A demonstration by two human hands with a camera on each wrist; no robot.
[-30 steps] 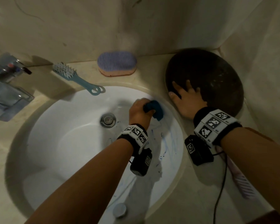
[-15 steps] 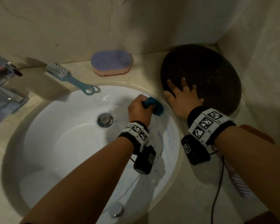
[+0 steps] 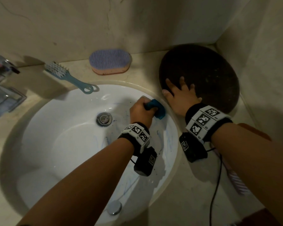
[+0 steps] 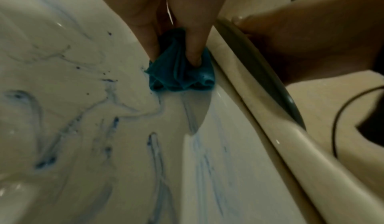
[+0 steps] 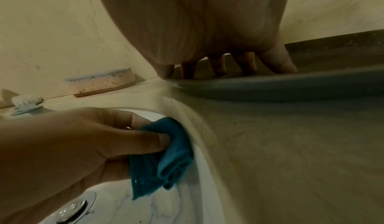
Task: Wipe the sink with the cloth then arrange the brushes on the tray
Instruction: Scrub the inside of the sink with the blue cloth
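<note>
My left hand (image 3: 143, 110) grips a bunched teal cloth (image 3: 157, 110) (image 4: 182, 73) (image 5: 164, 155) and presses it on the right inner wall of the white sink (image 3: 55, 144), just under the rim. Blue smears (image 4: 153, 145) streak the basin below the cloth. My right hand (image 3: 180, 97) rests flat, fingers spread, on the near edge of the dark round tray (image 3: 211, 75) (image 5: 290, 86) in the back right corner. A light-blue handled brush (image 3: 67, 77) lies behind the sink. A purple-topped oval brush (image 3: 110, 63) (image 5: 104, 83) sits by the back wall.
A chrome tap (image 3: 2, 88) stands at the far left. The drain plug (image 3: 104, 119) is mid-basin and an overflow cap (image 3: 115, 207) sits near the front. A striped pink brush (image 3: 237, 181) lies on the counter under my right forearm. Walls close in behind and on the right.
The left hand with the cloth has shifted slightly up the sink's right wall toward the rim. The right hand stays on the tray's edge.
</note>
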